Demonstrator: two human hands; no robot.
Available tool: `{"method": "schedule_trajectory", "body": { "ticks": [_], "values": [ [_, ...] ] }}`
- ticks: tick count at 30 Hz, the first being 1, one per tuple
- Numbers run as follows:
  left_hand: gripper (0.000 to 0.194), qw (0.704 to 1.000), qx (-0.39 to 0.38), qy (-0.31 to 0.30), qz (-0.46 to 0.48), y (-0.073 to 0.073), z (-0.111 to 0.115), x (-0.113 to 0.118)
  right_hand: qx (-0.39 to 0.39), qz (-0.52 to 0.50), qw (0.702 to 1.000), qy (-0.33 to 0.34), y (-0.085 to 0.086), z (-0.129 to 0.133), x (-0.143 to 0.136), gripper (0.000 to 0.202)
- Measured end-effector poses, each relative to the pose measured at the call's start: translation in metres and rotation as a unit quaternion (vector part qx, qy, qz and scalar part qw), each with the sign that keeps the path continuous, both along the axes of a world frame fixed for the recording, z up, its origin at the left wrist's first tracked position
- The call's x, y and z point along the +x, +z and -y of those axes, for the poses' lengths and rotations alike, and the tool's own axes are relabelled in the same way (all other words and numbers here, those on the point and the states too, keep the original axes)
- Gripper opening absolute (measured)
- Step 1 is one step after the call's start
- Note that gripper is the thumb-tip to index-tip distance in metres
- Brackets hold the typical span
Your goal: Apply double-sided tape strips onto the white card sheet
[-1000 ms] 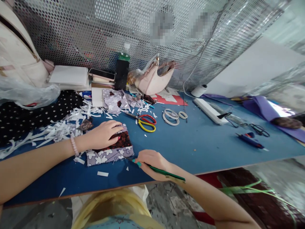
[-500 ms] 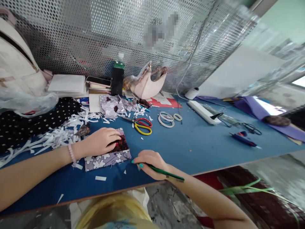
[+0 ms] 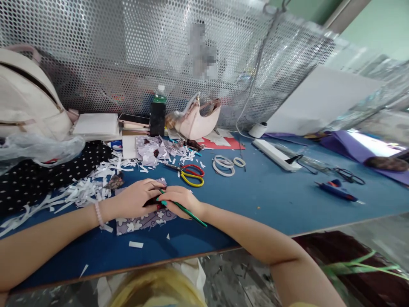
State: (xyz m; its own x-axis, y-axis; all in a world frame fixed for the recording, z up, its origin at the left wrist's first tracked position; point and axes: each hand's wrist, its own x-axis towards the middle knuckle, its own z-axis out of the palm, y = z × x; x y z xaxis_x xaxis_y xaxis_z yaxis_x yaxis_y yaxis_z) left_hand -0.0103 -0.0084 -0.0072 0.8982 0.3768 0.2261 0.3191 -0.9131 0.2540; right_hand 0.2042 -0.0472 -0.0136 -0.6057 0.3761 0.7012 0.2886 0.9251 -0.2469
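Observation:
A purple piece covered in white-flower fabric (image 3: 137,224) lies on the table, with frayed edges and a dark red-black inner patch (image 3: 151,202) mostly covered by my hands. My left hand (image 3: 138,199) rests flat over it, fingers stretched across the dark patch, thumb toward the near side. Pinched in my right hand (image 3: 183,201) is a slim green pencil (image 3: 193,216), its back end slanting toward me. The fingertips meet the piece beside my left fingers, and the pencil's tip is hidden there.
Scissors (image 3: 192,175) with red and yellow handles lie beyond my hands. Shredded white paper (image 3: 75,192) spreads left. Tape rolls (image 3: 223,165), a white power strip (image 3: 276,155) and a blue cutter (image 3: 337,192) lie right. A pink bag (image 3: 200,121) stands behind.
My right hand has moved left and forward with the pencil, from beside the floral piece onto it. My left hand stays on the piece. The view has tilted slightly up.

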Motion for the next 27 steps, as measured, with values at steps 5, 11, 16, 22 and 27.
{"method": "schedule_trajectory", "body": {
  "ticks": [5,11,16,22,27],
  "values": [
    [0.037,1.000,0.010,-0.007,-0.008,0.000,-0.001,0.000,0.003,-0.002,1.000,-0.012,-0.010,0.000,0.006,0.018],
    [0.049,0.998,0.007,-0.021,-0.053,0.003,-0.002,-0.003,-0.015,0.038,0.999,-0.033,-0.013,0.002,0.010,0.020],
    [0.050,0.996,-0.002,-0.037,-0.079,0.002,-0.008,-0.006,-0.037,0.079,0.996,-0.031,-0.015,0.001,0.008,0.023],
    [0.061,0.994,-0.006,-0.030,-0.106,0.003,-0.007,-0.007,-0.033,0.075,0.997,-0.011,-0.011,0.000,0.006,0.023],
    [0.062,0.994,-0.019,-0.023,-0.108,0.006,-0.004,-0.006,-0.019,0.075,0.997,-0.006,-0.009,0.001,0.004,0.021]
  ]
}}
